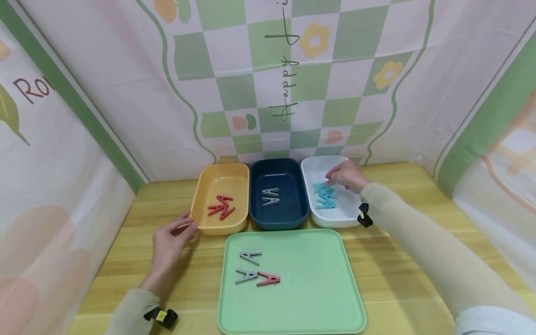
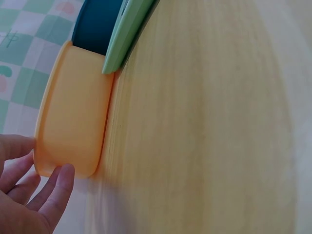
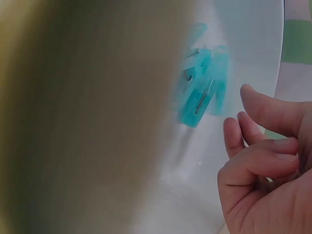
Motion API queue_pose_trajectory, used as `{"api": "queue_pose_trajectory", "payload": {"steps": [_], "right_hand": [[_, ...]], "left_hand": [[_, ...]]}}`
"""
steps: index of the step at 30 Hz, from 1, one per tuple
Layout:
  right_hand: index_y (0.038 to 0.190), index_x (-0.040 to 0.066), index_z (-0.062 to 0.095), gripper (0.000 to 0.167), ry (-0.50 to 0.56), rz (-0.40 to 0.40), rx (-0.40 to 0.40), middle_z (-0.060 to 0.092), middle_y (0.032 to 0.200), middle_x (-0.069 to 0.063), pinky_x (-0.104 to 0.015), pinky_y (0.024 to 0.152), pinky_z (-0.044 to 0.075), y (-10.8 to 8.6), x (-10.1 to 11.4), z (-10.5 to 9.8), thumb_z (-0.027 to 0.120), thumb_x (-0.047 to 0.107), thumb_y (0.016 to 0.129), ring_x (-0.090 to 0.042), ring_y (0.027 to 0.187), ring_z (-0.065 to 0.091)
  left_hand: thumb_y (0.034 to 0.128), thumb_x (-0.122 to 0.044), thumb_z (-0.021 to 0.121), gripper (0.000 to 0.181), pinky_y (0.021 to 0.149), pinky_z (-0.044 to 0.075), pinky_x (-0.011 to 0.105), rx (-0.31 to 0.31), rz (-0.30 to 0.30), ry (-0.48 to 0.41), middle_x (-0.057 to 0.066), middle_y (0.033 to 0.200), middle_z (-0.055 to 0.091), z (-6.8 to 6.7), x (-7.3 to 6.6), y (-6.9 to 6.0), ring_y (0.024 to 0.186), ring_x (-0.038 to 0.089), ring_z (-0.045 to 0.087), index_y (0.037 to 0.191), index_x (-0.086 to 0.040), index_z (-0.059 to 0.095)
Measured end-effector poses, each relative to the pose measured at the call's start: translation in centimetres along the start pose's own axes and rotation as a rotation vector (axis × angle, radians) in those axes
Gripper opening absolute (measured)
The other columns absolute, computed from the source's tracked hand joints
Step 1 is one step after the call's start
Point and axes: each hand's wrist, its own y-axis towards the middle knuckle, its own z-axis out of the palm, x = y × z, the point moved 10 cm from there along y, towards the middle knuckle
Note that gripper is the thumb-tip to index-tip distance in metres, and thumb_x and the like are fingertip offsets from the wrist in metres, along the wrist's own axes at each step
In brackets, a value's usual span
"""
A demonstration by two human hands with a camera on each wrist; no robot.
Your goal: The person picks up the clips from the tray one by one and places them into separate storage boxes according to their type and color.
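My right hand (image 1: pixel 347 176) is over the white bin (image 1: pixel 335 217), just beside a cluster of several teal clothespins (image 1: pixel 325 197). In the right wrist view its thumb and fingers stand apart with nothing between them, and the teal clothespins (image 3: pixel 200 83) lie close by. At the left, my left hand (image 1: pixel 170 239) touches the front left corner of the yellow bin (image 1: pixel 226 228) with loosely bent fingers. Three red clothespins (image 1: pixel 221 208) lie in that bin. Two grey clothespins (image 1: pixel 270 196) are inside the dark blue bin (image 1: pixel 278 221) between the other two.
In front of the bins lies a green tray (image 1: pixel 310 298). On its left half are two grey clothespins (image 1: pixel 247 276) and a red clothespin (image 1: pixel 268 279). A patterned cloth (image 1: pixel 272 93) hangs behind the bins, at the back edge of the wooden table (image 1: pixel 389 260).
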Motion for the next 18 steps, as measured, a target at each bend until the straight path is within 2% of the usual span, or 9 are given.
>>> {"api": "queue_pose_trajectory", "payload": {"steps": [5,8,9,11,13,15,16,18], "right_hand": [[0.133,-0.001,0.067,0.042,0.017,0.002,-0.004,0.063,0.128,-0.018,-0.024,0.057,0.039,-0.2,-0.1,-0.2,0.075,0.012,0.094,-0.022,0.08,0.05],[0.134,0.0,0.067,0.042,0.025,-0.01,-0.006,0.062,0.131,-0.018,-0.023,0.052,0.035,-0.8,0.4,-0.6,0.076,0.014,0.095,-0.018,0.07,0.045],[0.134,0.0,0.067,0.042,0.029,-0.016,-0.006,0.062,0.133,-0.019,-0.023,0.052,0.035,-1.1,0.6,-0.6,0.076,0.015,0.095,-0.02,0.073,0.047],[0.134,0.0,0.067,0.042,0.03,-0.037,-0.005,0.061,0.137,-0.02,-0.026,0.058,0.042,-1.9,1.2,-0.7,0.075,0.017,0.097,-0.025,0.088,0.053],[0.133,0.001,0.067,0.041,0.032,-0.057,-0.006,0.061,0.139,-0.021,-0.035,0.07,0.053,-2.9,1.8,-0.8,0.075,0.019,0.098,-0.032,0.104,0.055],[0.133,0.002,0.068,0.04,0.037,-0.083,-0.004,0.062,0.139,-0.021,-0.047,0.085,0.057,-3.8,2.2,-0.8,0.075,0.021,0.098,-0.036,0.119,0.054],[0.132,0.002,0.068,0.041,0.039,-0.099,-0.001,0.063,0.138,-0.02,-0.052,0.091,0.056,-4.3,2.5,-0.8,0.075,0.022,0.098,-0.036,0.123,0.053],[0.131,0.003,0.069,0.04,0.047,-0.125,-0.003,0.067,0.133,-0.018,-0.05,0.087,0.057,-5.0,2.7,-0.8,0.077,0.024,0.097,-0.036,0.121,0.054]], "left_hand": [[0.0962,0.0,0.076,0.031,0.083,0.066,0.029,-0.001,0.015,-0.007,0.012,0.152,0.058,0.1,0.0,-0.1,0.098,0.006,0.073,0.125,0.009,0.069],[0.0955,0.001,0.076,0.031,0.083,0.066,0.029,-0.005,0.027,-0.011,0.013,0.151,0.058,0.1,-0.1,-0.1,0.098,0.006,0.073,0.125,0.009,0.069],[0.0956,0.001,0.075,0.031,0.083,0.066,0.029,-0.005,0.032,-0.01,0.013,0.151,0.058,0.0,-0.1,-0.1,0.098,0.006,0.073,0.125,0.01,0.069],[0.0953,0.001,0.076,0.031,0.083,0.066,0.029,-0.009,0.034,-0.012,0.013,0.151,0.058,0.0,-0.2,-0.1,0.097,0.006,0.073,0.125,0.009,0.069],[0.0954,0.001,0.076,0.031,0.082,0.066,0.029,-0.009,0.035,-0.013,0.013,0.151,0.058,0.0,-0.2,-0.1,0.097,0.006,0.073,0.124,0.01,0.069],[0.0956,0.001,0.076,0.031,0.082,0.066,0.029,-0.008,0.033,-0.015,0.013,0.151,0.058,0.0,-0.2,-0.1,0.097,0.006,0.073,0.124,0.01,0.069],[0.0954,0.001,0.076,0.03,0.082,0.066,0.029,-0.01,0.029,-0.017,0.012,0.151,0.058,0.0,-0.2,-0.1,0.097,0.006,0.073,0.124,0.009,0.07],[0.0955,0.001,0.076,0.031,0.082,0.066,0.029,-0.011,0.03,-0.019,0.013,0.151,0.058,0.0,-0.2,-0.1,0.096,0.005,0.073,0.124,0.01,0.069]]}}
